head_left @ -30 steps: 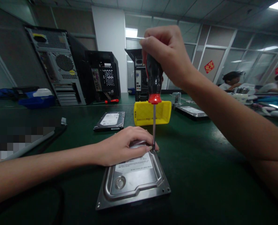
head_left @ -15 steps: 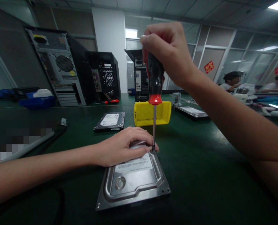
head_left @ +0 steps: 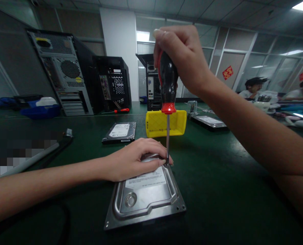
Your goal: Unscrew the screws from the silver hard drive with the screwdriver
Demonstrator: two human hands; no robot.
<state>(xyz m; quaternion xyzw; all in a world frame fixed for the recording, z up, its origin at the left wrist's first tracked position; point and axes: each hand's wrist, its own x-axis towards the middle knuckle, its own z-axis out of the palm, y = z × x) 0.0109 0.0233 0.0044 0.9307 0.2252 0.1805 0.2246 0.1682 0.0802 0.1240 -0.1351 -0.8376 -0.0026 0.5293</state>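
A silver hard drive [head_left: 148, 200] lies flat on the dark green table, its lid and label facing up. My left hand [head_left: 138, 160] rests over its far part, thumb and fingers closed around the far right corner and close to the screwdriver tip. Above it, my right hand [head_left: 182, 51] is wrapped around the black-and-red handle of a screwdriver [head_left: 168, 88]. The screwdriver stands nearly upright, its tip at the drive's far right corner; the screw under it is hidden. Behind the shaft sits a yellow tray [head_left: 153, 127] with a few tiny dark pieces inside.
A second hard drive [head_left: 119, 132] lies behind my left hand, and another drive [head_left: 209, 122] to the right. Computer cases [head_left: 85, 75] line the back. A red screwdriver [head_left: 122, 110] lies before them. A blue tray [head_left: 43, 111] and a cable [head_left: 64, 143] are left. People [head_left: 253, 86] sit far right.
My right hand has shifted its fingers slightly and turned a little on the screwdriver handle. The drive and my left hand have stayed in place.
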